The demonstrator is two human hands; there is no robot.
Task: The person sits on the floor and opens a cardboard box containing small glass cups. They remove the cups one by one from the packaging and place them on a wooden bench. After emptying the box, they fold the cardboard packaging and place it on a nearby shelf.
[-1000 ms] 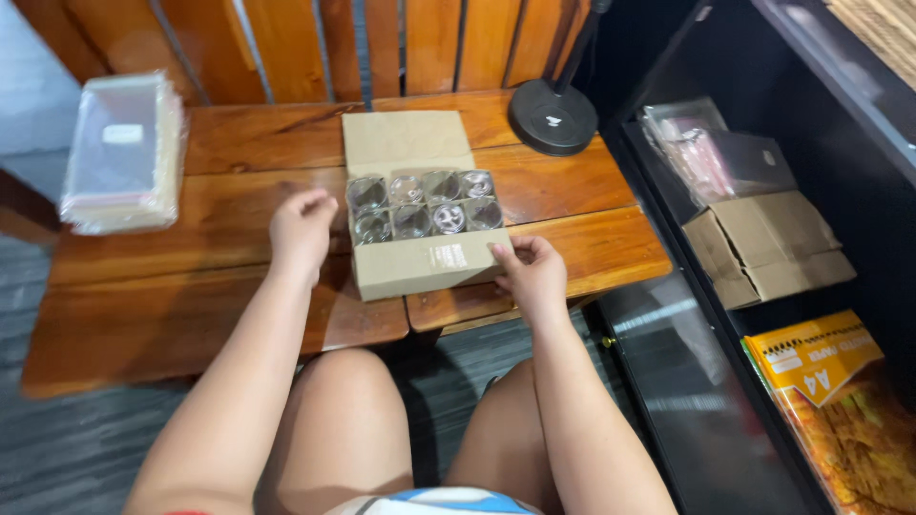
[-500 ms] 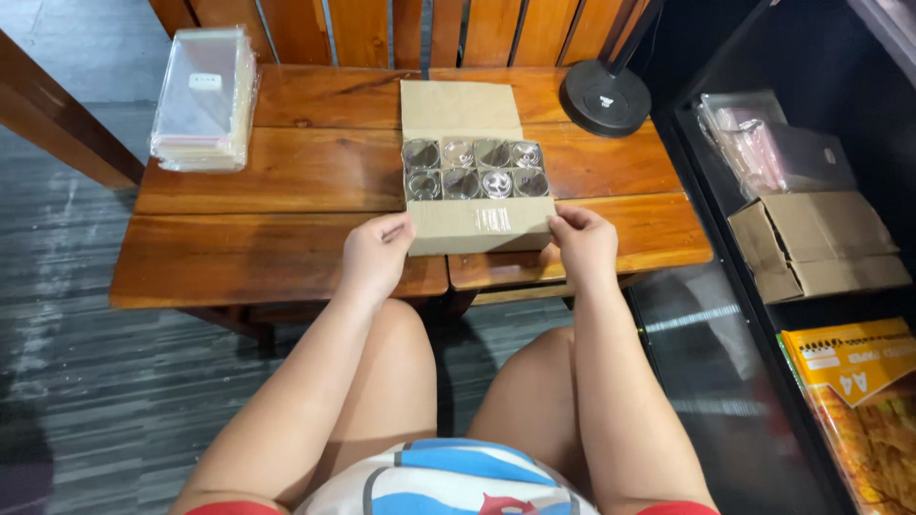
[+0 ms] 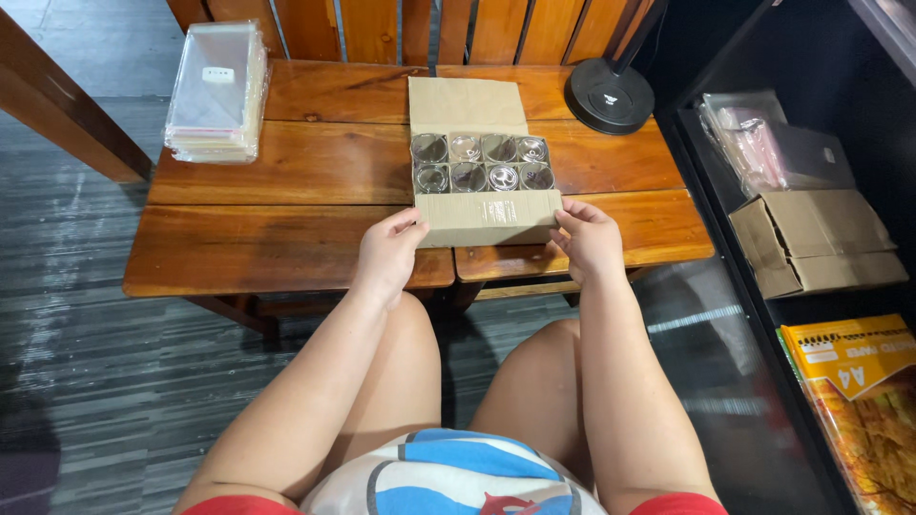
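Observation:
An open cardboard box (image 3: 487, 217) lies on a low wooden table (image 3: 286, 238), its far flap laid back. Inside stand several clear glass jars (image 3: 482, 162) in two rows. My left hand (image 3: 389, 252) grips the box's near left corner. My right hand (image 3: 589, 238) grips its near right corner. Both hands pinch the front flap, which is tilted up toward me.
A stack of clear plastic bags (image 3: 215, 91) sits at the table's far left. A black round lamp base (image 3: 611, 95) stands at the far right. A black shelf (image 3: 725, 57) on the right holds a cardboard box (image 3: 811, 238), plastic packets (image 3: 763, 143) and an orange paper pack (image 3: 849, 358).
My left hand went from the box's left side to its near left corner, and both hands now grip the front flap. The camera view shifted, showing more of the table's left.

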